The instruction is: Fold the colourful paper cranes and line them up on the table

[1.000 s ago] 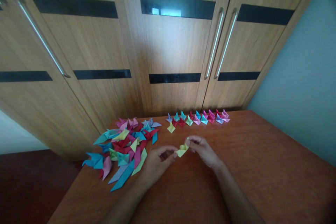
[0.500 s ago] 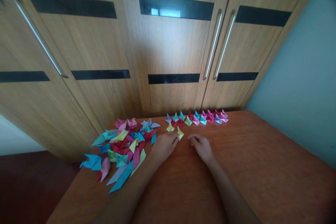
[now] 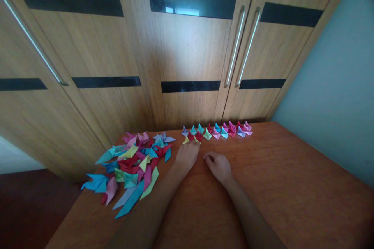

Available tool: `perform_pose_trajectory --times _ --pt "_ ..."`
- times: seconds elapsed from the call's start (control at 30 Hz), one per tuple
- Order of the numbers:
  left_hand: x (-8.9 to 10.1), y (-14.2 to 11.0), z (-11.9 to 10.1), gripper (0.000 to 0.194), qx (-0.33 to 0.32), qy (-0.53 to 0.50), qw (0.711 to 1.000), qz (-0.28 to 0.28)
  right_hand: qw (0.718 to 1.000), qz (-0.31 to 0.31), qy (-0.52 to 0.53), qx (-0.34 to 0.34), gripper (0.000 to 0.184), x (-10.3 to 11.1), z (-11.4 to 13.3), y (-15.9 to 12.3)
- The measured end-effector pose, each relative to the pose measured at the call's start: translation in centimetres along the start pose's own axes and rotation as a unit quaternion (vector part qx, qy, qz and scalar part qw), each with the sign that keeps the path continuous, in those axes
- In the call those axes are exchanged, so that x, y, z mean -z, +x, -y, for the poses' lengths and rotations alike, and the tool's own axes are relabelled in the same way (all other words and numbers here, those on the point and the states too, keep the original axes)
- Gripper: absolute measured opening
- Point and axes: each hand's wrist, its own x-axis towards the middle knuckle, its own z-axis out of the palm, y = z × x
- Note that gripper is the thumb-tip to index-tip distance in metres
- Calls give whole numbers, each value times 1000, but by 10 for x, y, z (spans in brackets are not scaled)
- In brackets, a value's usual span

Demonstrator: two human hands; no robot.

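My left hand [image 3: 188, 155] is closed at the front of the rows of folded paper, its fingers on a small yellow origami piece [image 3: 197, 140] that they partly cover. Just left of that stands another yellow origami piece [image 3: 186, 140]. My right hand [image 3: 219, 166] rests on the table to the right, fingers curled in, with nothing visible in them. Behind both hands, small pointed origami pieces [image 3: 215, 134] in red, pink, blue, green and purple stand in two rows.
A loose heap of larger folded papers [image 3: 130, 167] in many colours lies left of my left forearm. The brown wooden table [image 3: 286, 186] backs onto a wood cupboard [image 3: 187, 54] with metal handles. A pale blue wall [image 3: 330, 97] rises at the right.
My left hand has moved slightly forward with the yellow origami piece, bringing it level with the other yellow one. My right hand has stayed near its place, fingers more curled. The view has shifted slightly.
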Motion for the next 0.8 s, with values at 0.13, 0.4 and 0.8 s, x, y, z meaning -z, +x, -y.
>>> perform_pose_trajectory --times 0.13,0.4,0.8 --pt "-1 3 -2 25 8 2 1000 0 1000 -1 -1 -2 23 0 0 1" --pt "5 4 -5 24 17 -7 1000 -4 1000 5 -8 -6 22 0 0 0" --pt "38 -83 41 30 78 -28 992 -91 1000 15 0 4 25 3 1 -3"
